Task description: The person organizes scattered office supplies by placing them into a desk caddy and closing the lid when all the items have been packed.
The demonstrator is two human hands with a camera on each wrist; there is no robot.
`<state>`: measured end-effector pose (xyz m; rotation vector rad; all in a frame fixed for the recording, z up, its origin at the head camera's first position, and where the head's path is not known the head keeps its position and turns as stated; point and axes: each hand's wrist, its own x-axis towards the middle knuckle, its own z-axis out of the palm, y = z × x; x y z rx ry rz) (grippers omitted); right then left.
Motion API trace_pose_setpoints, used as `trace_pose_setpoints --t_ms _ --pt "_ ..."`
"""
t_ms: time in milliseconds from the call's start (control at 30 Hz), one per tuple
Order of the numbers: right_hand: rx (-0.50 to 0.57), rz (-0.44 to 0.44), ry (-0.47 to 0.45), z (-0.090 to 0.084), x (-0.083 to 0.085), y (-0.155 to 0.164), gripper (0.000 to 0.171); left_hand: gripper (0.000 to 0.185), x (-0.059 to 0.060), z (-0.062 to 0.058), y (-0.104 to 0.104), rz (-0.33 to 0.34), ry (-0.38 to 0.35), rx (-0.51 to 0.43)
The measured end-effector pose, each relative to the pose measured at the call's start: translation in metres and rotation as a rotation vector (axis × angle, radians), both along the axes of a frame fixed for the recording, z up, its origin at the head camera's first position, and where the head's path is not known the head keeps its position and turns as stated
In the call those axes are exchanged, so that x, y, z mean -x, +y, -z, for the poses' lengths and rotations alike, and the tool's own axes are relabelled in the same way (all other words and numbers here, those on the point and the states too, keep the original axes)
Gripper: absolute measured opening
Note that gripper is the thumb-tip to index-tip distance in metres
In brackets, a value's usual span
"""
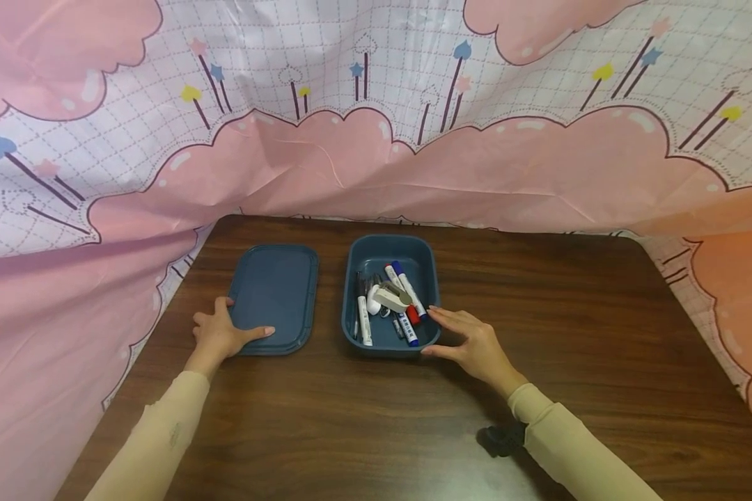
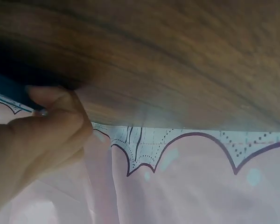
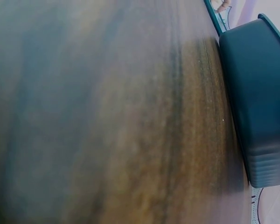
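A dark blue rectangular lid (image 1: 276, 292) lies on the left of the table. My left hand (image 1: 219, 337) holds its near left corner, the thumb over the top and the other fingers at the left edge. In the left wrist view, the curled left hand (image 2: 51, 126) meets the lid's dark edge (image 2: 8, 89). A matching open box (image 1: 390, 245) contains several markers (image 1: 409, 289), a white rounded item (image 1: 373, 299) and a pale stapler-like item (image 1: 391, 299). My right hand (image 1: 476, 348) touches the box's near right corner with fairly straight fingers and thumb.
Brown wooden table (image 1: 570, 334) surrounds the lid and box. A pink and white patterned curtain (image 1: 376, 160) hangs along its back and sides. Beneath the right wrist shows a dark object (image 1: 501, 440), partly hidden by the sleeve.
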<state>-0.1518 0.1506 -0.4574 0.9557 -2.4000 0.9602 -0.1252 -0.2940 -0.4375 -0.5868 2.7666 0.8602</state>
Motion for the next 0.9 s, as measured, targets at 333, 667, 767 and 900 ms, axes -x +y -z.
trace_pose_setpoints --t_ms 333,667,767,900 --pt "0.001 0.003 0.001 0.0 0.0 0.0 0.068 0.117 0.001 -0.002 0.004 0.06 0.04 -0.027" --pt "-0.011 0.009 -0.022 0.001 -0.001 0.001 0.068 0.12 0.0 -0.008 0.007 0.051 0.107 -0.079" --pt "-0.011 0.006 -0.016 0.001 -0.001 0.0 0.069 0.119 -0.003 -0.01 0.009 0.041 0.131 -0.086" --pt "-0.001 -0.001 -0.008 0.0 -0.002 0.0 0.069 0.12 -0.004 -0.012 0.012 0.042 0.166 -0.09"
